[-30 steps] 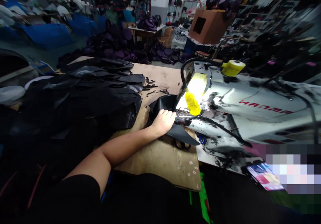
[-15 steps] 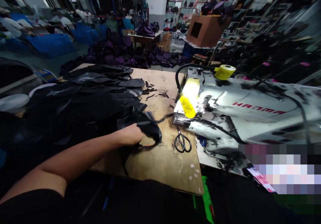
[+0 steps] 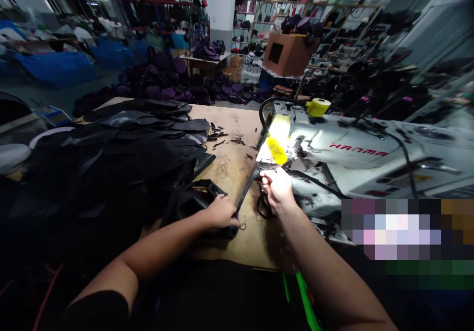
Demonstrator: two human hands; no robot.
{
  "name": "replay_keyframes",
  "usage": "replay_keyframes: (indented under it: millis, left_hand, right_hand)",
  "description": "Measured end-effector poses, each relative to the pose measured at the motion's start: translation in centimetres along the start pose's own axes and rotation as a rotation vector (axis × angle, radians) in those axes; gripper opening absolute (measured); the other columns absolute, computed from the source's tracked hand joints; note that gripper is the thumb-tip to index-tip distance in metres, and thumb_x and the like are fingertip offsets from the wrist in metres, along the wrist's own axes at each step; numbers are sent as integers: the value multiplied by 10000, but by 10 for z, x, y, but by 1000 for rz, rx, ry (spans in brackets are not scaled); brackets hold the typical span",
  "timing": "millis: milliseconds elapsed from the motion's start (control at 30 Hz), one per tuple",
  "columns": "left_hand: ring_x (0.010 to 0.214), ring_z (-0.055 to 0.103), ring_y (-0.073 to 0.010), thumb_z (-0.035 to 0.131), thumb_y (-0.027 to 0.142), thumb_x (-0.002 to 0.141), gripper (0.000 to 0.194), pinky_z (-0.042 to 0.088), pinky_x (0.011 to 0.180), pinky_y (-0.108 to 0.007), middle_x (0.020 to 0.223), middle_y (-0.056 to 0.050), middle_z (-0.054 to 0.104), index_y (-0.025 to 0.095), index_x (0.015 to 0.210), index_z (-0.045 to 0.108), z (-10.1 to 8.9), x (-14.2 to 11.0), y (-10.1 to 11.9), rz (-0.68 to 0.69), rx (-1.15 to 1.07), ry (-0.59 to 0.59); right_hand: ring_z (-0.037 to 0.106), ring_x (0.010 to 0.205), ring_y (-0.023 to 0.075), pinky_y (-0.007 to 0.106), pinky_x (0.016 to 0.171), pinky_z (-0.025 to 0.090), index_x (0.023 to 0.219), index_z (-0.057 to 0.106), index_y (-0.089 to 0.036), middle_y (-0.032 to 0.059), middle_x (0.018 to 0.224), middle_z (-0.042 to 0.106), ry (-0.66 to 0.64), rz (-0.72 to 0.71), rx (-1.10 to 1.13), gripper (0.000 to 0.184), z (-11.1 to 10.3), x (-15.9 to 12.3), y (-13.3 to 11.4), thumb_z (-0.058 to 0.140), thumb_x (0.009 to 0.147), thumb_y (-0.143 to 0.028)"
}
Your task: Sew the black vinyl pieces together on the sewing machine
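My left hand [image 3: 222,211] is closed on a black fabric piece [image 3: 192,203] that lies bunched on the wooden tabletop. A narrow black strip [image 3: 247,190] runs from beside that hand up to the narrow bed of the sewing machine [image 3: 355,149]. At the end of the bed, under the lit lamp, my right hand [image 3: 278,188] has its fingers curled together; what they pinch, if anything, is too small to tell. Partly behind this hand lie scissors [image 3: 263,206] with black looped handles. A loose thread [image 3: 242,224] rests by the left hand.
A large heap of black pieces [image 3: 122,158] covers the table's left side. Black scraps [image 3: 218,136] lie on the bare wood [image 3: 229,163]. A yellow-wrapped lamp [image 3: 277,149] hangs at the machine's head. Behind are purple bags [image 3: 163,86] and a cardboard box [image 3: 285,54].
My right hand has come into view at the machine bed, partly covering the scissors. My left hand has moved right and slightly down with the fabric. The view has shifted somewhat.
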State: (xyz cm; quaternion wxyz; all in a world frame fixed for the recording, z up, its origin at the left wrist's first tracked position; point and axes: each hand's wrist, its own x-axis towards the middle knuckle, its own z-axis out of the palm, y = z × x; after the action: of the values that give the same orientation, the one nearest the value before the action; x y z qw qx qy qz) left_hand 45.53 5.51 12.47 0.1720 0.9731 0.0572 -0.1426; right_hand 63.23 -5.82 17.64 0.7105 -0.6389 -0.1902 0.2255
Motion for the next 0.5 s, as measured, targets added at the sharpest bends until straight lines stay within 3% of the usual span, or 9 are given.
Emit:
replay_keyframes:
  millis: [67,133,200,267,333,400,500]
  left_hand:
    - [1228,615,-299,803,455,849,316,286,1232,-501,1179,-113,731,184,1011,808,16,-8,-3,94,-6,-28]
    - [1204,635,-279,817,360,834,244,273,1243,-489,1185,-100,733,192,1011,812,18,-10,-8,163,-4,-61]
    - [1128,673,-267,799,312,836,194,346,1196,-454,1116,-88,754,193,989,813,12,-7,-11,197,-7,-109]
    - [1024,706,-268,764,319,847,179,471,1045,-395,1030,-95,770,178,951,802,5,0,-12,159,-15,-115]
    - [942,720,-271,703,331,872,190,521,860,-348,965,-105,774,172,935,786,1,6,-11,41,-43,-66]
    - [896,723,-271,666,313,870,184,510,755,-327,927,-106,774,176,922,777,0,7,-11,-70,-67,-31]
    - [840,713,-257,723,325,808,172,492,710,-309,877,-84,769,183,885,782,-4,4,-16,-58,-83,-133]
  right_hand:
    - [431,503,111,237,450,388,798,467,-243,-23,683,546,-24,-21,61,309,2,5,-7,668,769,-475]
    - [505,576,159,299,530,485,857,522,-247,22,745,593,-65,-124,-159,251,-6,4,-11,566,844,-494]
    - [621,782,239,409,739,579,1011,612,-233,94,898,678,-37,-231,-470,292,-17,-1,-8,507,895,-479]
    - [624,1108,326,541,1033,507,1171,654,-199,171,1142,708,21,-317,-723,381,-24,-5,-4,529,898,-434]
    - [526,1319,367,608,1207,315,1252,669,-164,202,1326,666,18,-425,-940,431,-26,-6,-1,553,902,-388]
    - [552,1299,351,595,1241,255,1211,704,-161,184,1283,698,-21,-540,-1209,384,-26,-5,-2,516,951,-372]
    - [663,1073,309,496,1127,419,940,753,-184,160,1007,756,-109,-533,-1493,386,-34,-6,-9,442,1024,-397]
